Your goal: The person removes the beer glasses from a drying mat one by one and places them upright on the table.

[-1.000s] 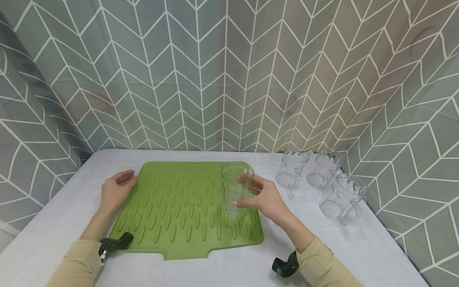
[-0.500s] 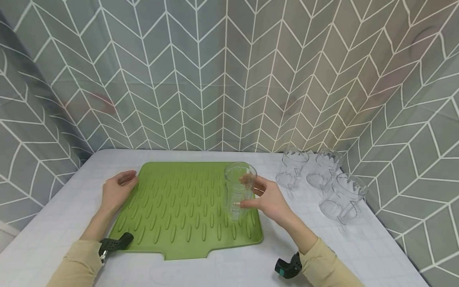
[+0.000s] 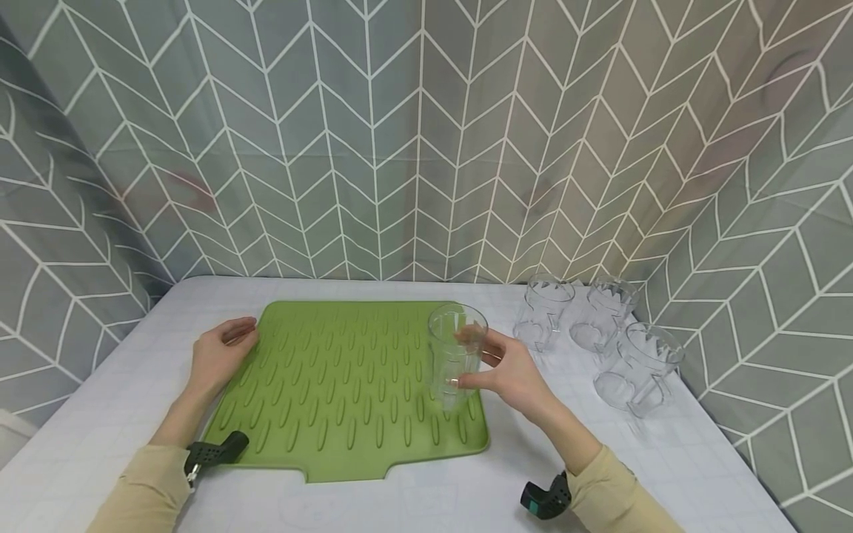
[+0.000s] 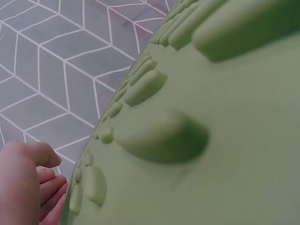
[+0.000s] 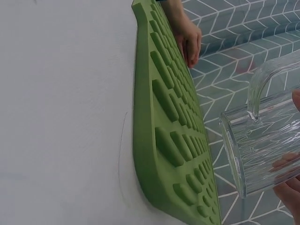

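My right hand (image 3: 514,371) grips a clear glass mug (image 3: 445,346) from its right side, thumb in front and fingers behind. The mug is upright over the right part of a green ridged drying mat (image 3: 333,392). In the right wrist view a gap shows between the mug's base (image 5: 234,154) and the mat (image 5: 145,140), and the mug's handle (image 5: 262,77) points away from the palm. My left hand (image 3: 221,354) lies at the mat's left edge, fingers loosely curled with nothing in them. Whether it touches the mat I cannot tell.
Three more clear glass mugs stand on the right of the white table: one at the back (image 3: 543,314), another beside it (image 3: 603,314), and a third nearer (image 3: 638,370). A patterned grey curtain (image 3: 400,148) encloses the table's back and sides.
My right hand has carried the mug slightly to the right over the mat. The left hand has barely shifted, and the other mugs and the mat stay put.
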Demonstrator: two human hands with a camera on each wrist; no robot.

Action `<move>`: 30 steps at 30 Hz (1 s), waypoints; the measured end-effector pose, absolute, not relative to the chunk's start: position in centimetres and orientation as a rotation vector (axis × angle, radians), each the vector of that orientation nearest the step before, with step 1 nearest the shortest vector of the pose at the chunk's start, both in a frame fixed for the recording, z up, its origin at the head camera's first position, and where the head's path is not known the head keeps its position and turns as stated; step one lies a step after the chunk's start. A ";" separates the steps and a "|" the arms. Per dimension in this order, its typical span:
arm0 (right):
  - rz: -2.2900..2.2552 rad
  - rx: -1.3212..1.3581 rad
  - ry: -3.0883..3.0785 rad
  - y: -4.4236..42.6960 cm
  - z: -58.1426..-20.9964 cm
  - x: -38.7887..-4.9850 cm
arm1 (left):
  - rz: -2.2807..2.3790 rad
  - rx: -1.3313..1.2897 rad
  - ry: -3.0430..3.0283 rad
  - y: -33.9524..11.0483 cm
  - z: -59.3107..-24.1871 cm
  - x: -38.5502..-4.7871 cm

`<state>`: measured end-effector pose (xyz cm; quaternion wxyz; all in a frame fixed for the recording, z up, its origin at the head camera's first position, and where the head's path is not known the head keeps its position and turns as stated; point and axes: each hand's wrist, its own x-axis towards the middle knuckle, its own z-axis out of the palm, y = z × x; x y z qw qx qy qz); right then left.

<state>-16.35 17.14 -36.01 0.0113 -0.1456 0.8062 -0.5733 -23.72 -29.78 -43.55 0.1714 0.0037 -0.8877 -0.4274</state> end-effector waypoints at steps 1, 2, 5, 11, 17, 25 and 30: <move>-1.786 -0.454 2.518 17.2 -36.1 -16.3 | -1.210 0.010 -2.520 -29.8 -43.6 -23.7; -1.782 -0.454 2.520 17.4 -36.1 -16.3 | -1.206 0.010 -2.520 -29.8 -43.6 -23.7; -1.768 -0.445 2.530 17.8 -36.2 -16.2 | -1.200 0.009 -2.521 -29.8 -43.6 -23.7; -1.754 -0.452 2.547 18.6 -36.5 -16.1 | -1.196 0.004 -2.522 -29.8 -43.7 -23.6; -1.729 -0.449 2.584 19.6 -36.7 -16.1 | -1.184 -0.011 -2.512 -29.9 -43.7 -23.5; -1.706 -0.437 2.617 20.9 -36.9 -15.9 | -1.195 -0.026 -2.495 -29.9 -43.8 -23.7; -1.705 -0.415 2.626 21.6 -37.1 -15.9 | -1.195 -0.029 -2.496 -29.8 -43.8 -23.7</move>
